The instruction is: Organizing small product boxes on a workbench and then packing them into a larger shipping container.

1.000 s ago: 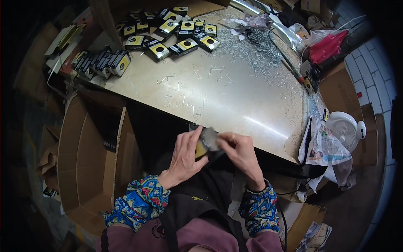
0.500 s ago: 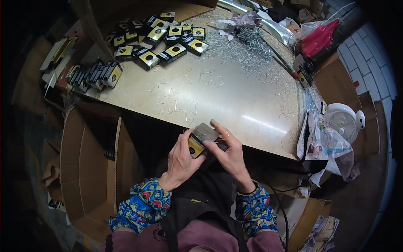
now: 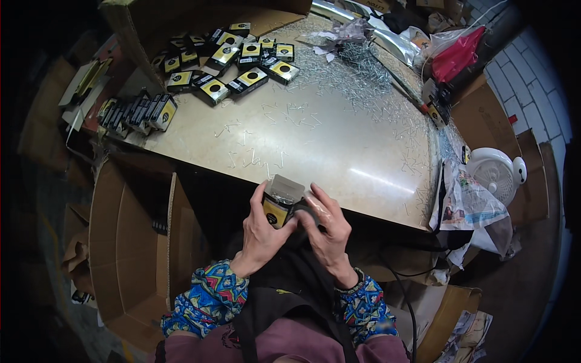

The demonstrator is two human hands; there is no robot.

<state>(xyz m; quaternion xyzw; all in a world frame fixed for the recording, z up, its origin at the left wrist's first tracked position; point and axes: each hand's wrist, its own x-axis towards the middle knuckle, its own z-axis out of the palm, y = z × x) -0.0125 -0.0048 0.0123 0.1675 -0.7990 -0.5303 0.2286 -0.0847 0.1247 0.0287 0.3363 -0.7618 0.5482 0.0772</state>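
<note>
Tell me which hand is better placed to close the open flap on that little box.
Right, probably. The left hand wraps the small box, steadying it, while the right hand has fingers free beside the raised flap.

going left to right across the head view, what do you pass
open cardboard carton → row of upright black and yellow boxes → left hand → small open box held in both hands → right hand → crumpled printed paper → white fan
</note>
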